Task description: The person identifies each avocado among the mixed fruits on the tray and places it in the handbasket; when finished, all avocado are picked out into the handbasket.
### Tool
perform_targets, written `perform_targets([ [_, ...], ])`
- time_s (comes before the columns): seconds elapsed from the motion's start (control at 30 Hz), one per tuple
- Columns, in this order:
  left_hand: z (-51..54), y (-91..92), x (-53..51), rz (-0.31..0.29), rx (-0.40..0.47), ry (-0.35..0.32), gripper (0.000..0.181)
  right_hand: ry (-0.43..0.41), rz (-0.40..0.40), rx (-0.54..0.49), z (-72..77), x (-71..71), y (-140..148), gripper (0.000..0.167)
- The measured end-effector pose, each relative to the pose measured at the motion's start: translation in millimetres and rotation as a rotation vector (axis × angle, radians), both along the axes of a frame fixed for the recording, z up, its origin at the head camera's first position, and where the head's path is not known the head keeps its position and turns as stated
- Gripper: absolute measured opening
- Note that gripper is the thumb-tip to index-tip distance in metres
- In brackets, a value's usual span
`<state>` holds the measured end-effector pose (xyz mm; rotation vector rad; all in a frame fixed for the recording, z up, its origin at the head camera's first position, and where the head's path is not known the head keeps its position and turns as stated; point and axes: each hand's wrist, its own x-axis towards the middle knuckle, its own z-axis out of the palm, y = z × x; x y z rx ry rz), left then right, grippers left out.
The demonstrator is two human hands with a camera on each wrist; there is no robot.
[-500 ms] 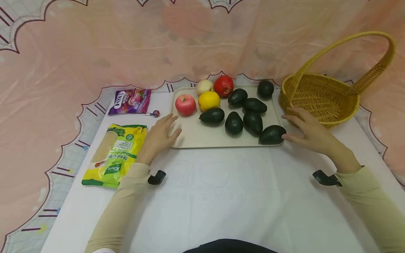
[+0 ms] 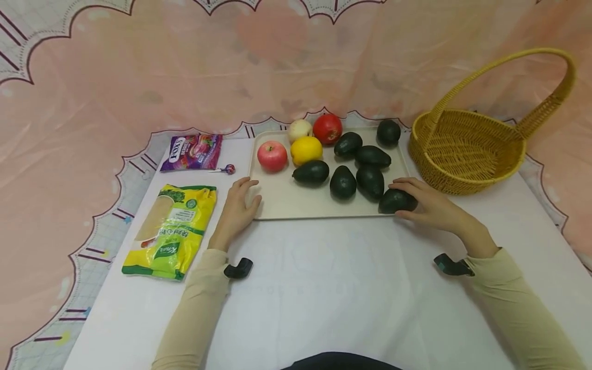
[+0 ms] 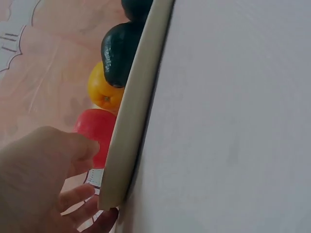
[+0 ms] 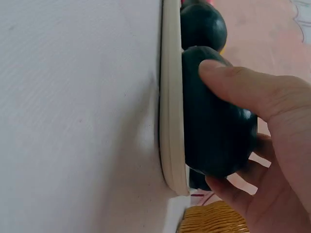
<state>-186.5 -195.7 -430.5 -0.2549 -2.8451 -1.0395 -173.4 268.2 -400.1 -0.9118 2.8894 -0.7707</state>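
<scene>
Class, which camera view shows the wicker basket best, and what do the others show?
The head view, because the wicker basket appears there with its whole arched handle. The right wrist view catches only a woven strip along the bottom edge; the left wrist view shows none.

The head view is evenly bright, with soft shadows beside the sleeves point(image 2: 191, 313) on the white table point(image 2: 324, 308); the 2 wrist views are dimmer and greyer, small highlights glinting on the gripped avocado point(image 4: 214, 138), fine detail slightly soft
</scene>
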Motion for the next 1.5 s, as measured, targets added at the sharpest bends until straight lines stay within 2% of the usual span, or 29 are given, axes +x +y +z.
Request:
perform_targets([
  [0.13,-4.9,-0.5,-1.7,0.049,0.066,0.010,0.043,0.024,0.013,-0.006,-0.3,-2.9,-1,0.064],
  [0.3,-10.0,-3.2,-5.0,0.086,0.115,-0.012,0.046,0.000,-0.003,-0.011,1.5,-4.6,-2,0.062],
  [0.43,-12.0,-6.3,-4.8,0.084,0.092,-0.026,0.048,-0.032,-0.015,-0.025,4.2,-3.7,-6,0.061],
  [0.6,-14.7,-6.9,-5.0,0.073,0.053,0.003,0.049,-0.046,-0.033,-0.035,9.7,-4.0,-6,0.062],
  [0.73,-15.9,-7.1,-5.1,0.076,0.045,0.013,0.050,-0.042,-0.043,-0.088,17.5,-5.7,-5,0.062],
  [0.97,-15.7,-7.9,-4.4,0.106,0.056,0.011,0.050,0.008,-0.081,-0.140,29.8,-7.1,2,0.062],
  [1.2,-17.3,-7.7,-4.0,0.104,0.076,0.014,0.048,0.030,-0.149,-0.168,36.5,-3.7,12,0.063],
  [1.5,-17.3,-7.3,-4.7,0.104,0.098,0.010,0.046,0.141,-0.202,-0.229,42.5,-6.5,30,0.063],
])
